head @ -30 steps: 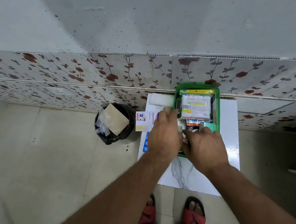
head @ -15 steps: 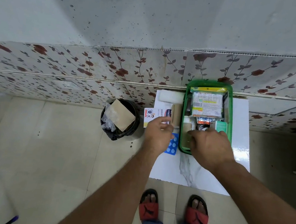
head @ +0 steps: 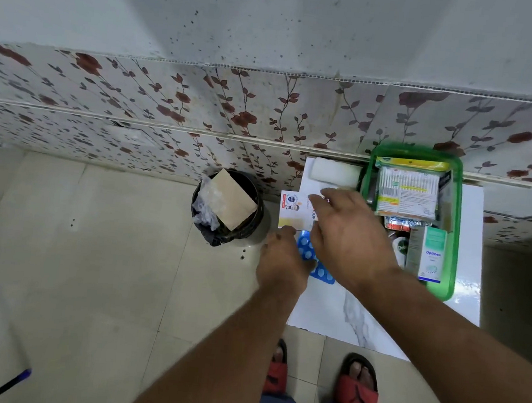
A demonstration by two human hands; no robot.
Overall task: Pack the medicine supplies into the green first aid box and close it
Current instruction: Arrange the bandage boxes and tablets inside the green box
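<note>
Currently both hands, left hand (head: pixel 280 262) and right hand (head: pixel 350 242), hover empty, fingers spread, over the plaster box (head: pixel 294 210), left of the green first aid box (head: pixel 452 238); right is nearer.

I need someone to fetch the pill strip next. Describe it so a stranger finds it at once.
Start at the white marble-patterned table against the flowered wall, where the green first aid box sits. Left of the box, near the table's left edge, lies the pill strip, partly under both hands. It is the only bright blue thing there, dotted with round white tablets.

Floral wall tiles (head: pixel 176 101) meet a beige tiled floor (head: pixel 89 265) beside a black bin (head: pixel 228 209).
</note>
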